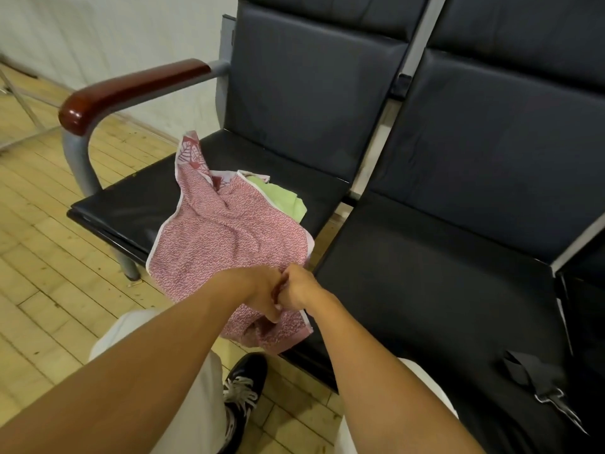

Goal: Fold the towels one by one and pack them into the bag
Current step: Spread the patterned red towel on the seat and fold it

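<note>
Head view shows an early stage: left hand (262, 298) and right hand (296, 290) meet, both pinching the pink towel (226, 237) on the seat (131, 194). Green towel (278, 199) underneath lies unfolded; no packed bag visible.

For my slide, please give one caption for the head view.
Both hands pinch the pink towel over a black seat.
</note>
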A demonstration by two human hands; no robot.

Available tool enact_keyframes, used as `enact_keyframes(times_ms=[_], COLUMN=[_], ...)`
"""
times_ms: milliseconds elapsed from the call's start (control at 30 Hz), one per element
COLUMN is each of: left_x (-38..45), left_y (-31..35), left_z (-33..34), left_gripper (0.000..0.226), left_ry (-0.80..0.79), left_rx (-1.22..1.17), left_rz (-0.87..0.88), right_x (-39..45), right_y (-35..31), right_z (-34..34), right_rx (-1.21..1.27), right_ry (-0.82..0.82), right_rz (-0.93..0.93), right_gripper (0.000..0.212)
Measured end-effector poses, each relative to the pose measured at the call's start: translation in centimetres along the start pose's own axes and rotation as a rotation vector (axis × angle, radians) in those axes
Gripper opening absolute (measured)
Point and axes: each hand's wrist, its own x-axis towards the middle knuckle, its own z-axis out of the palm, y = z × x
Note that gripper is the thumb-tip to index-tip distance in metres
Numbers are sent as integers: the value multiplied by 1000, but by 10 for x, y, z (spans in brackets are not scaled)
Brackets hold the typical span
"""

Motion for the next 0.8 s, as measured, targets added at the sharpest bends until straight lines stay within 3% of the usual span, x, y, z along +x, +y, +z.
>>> enact_keyframes(times_ms=[67,200,333,667,800], left_x=[0,4,3,0,-2], left_y=[-1,-7,-9,-3,-8], left_z=[0,-1,-6,-13,-20], left_gripper=[25,35,36,36,18], left_ry=[15,118,179,372,453], left_rx=[-20,-95,-116,-75,-296], left_rz=[3,14,-11,-139,-164], right_x=[1,-2,-3,-7,-7], right_y=[0,-1,1,2,2], right_z=[0,-9,-18,-28,-24], right_rx=[58,180,328,551,560], right_ry=[118,173,253,114,-73], right_rz=[4,-4,-43,-62,4], right_gripper=[13,23,9,33,68])
